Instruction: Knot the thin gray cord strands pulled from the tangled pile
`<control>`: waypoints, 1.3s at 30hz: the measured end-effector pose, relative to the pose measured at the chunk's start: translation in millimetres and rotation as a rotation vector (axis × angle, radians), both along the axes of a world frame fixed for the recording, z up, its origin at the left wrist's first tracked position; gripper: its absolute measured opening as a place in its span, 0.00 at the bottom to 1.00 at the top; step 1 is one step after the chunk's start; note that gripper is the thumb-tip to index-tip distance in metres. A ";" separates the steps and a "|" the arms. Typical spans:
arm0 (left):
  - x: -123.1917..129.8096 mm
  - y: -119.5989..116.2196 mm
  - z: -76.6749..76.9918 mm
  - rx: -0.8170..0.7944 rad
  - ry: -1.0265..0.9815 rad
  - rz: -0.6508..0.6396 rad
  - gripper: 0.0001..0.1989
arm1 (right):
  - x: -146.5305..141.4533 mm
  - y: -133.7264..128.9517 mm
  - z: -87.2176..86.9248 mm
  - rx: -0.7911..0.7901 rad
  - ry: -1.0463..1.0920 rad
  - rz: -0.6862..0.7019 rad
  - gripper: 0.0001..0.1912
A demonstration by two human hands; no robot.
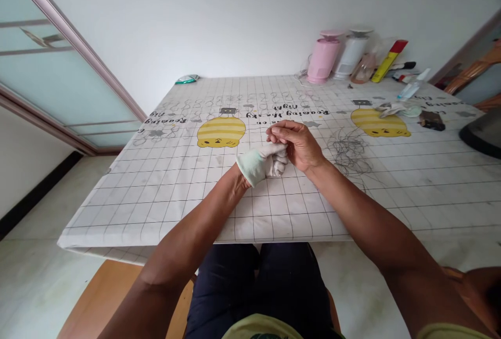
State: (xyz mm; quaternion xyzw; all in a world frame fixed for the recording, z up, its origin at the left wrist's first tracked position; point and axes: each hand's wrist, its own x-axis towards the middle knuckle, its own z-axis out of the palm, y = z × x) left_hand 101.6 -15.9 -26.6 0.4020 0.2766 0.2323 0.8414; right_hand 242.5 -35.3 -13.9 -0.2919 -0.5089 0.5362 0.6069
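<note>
My left hand [270, 161], in a white glove with a pale green cuff, is closed above the middle of the table; what it holds is too small to make out. Touching it from the right is my bare right hand [296, 143], its fingers curled and pressed together over the gloved fingertips. Whatever lies between the fingers is hidden. Right of my hands a loose tangle of thin dark wire or thread [346, 150] rests on the checked tablecloth [188, 172]. Rows of thin looped pieces [219, 99] lie farther back.
Along the wall stand a pink cylinder [324, 60], a white cylinder [352, 55], a clear bottle [364, 69] and a yellow-red box [389, 61]. At the right are another glove [397, 109], a small dark object [431, 120] and a small clear bottle [414, 86]. A green packet [187, 79] sits back left.
</note>
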 end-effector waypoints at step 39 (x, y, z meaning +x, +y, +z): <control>0.5 -14.3 7.2 0.339 0.299 0.142 0.12 | 43.6 8.4 11.8 -0.274 -0.275 0.013 0.15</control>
